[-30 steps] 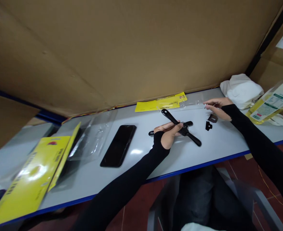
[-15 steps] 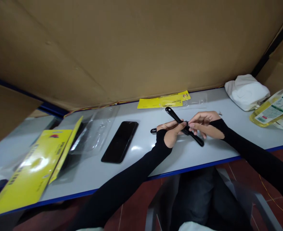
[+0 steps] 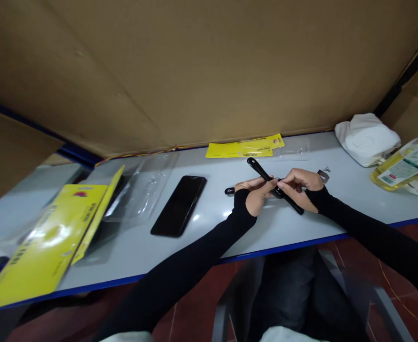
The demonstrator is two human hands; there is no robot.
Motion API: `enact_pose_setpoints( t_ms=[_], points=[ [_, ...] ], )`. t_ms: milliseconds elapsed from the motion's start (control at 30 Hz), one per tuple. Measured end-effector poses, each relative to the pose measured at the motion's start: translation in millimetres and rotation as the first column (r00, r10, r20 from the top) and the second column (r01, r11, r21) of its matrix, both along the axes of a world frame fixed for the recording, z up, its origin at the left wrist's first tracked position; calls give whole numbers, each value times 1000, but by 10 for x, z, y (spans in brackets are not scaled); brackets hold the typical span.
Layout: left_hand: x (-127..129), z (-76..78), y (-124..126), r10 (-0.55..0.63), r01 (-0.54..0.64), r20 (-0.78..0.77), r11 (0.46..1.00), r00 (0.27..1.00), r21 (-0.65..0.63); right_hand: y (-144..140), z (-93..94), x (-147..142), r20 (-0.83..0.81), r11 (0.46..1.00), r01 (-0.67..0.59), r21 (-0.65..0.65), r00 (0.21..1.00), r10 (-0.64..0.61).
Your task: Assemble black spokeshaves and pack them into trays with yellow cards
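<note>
My left hand (image 3: 255,195) grips a black cross-shaped tool (image 3: 259,169) at its centre, just above the grey table (image 3: 209,232). One arm of the tool points up toward the back, another sticks out lower right, and a short end shows left of my wrist. My right hand (image 3: 299,186) meets the left one at the tool's hub, fingers pinched there on the tool or a small part; which one I cannot tell. A small metal piece (image 3: 323,175) lies just behind my right hand.
A black phone (image 3: 179,205) lies face up left of my hands. Clear blister plastic (image 3: 143,190) and a yellow card (image 3: 48,247) sit at far left. A yellow card strip (image 3: 244,146) lies at the back, white cloth (image 3: 367,137) and an oil bottle (image 3: 404,166) at right. A cardboard wall (image 3: 194,71) stands behind.
My right hand came in from the back right of the table to the tool's hub and now pinches there beside my left hand. The small black pieces seen earlier are out of sight.
</note>
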State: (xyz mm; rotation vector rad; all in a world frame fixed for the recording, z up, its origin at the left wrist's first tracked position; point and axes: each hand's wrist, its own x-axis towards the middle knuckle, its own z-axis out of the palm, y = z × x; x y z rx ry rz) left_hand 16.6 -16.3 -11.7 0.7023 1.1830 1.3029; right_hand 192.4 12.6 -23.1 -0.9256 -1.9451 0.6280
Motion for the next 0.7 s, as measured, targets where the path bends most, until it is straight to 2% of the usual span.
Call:
enact_pose_setpoints(
  t_ms=[67, 133, 233, 300, 500, 700],
  points=[
    [0, -7, 3, 4, -4, -8, 1000, 1000, -7, 4, -11, -7, 71, 983, 17, 181, 997, -30],
    [-1, -28, 11, 6, -6, -21, 1000, 1000, -16, 4, -13, -12, 157, 951, 31, 308, 984, -83],
    [5, -70, 21, 14, -15, -27, 1000, 1000, -18, -11, -28, -15, 285, 900, 44, 434, 941, -184],
    [15, -93, 22, 16, -16, -34, 1000, 999, -23, -22, -57, -13, 345, 880, 38, 474, 911, -226],
    [43, -111, 32, 28, -30, -41, 998, 999, -54, -36, -142, -19, 381, 926, 56, 373, 901, -208],
    [32, -107, 50, 26, -26, 1, 998, 1000, -49, -62, -98, -46, 358, 970, 80, 230, 920, -160]
  ],
)
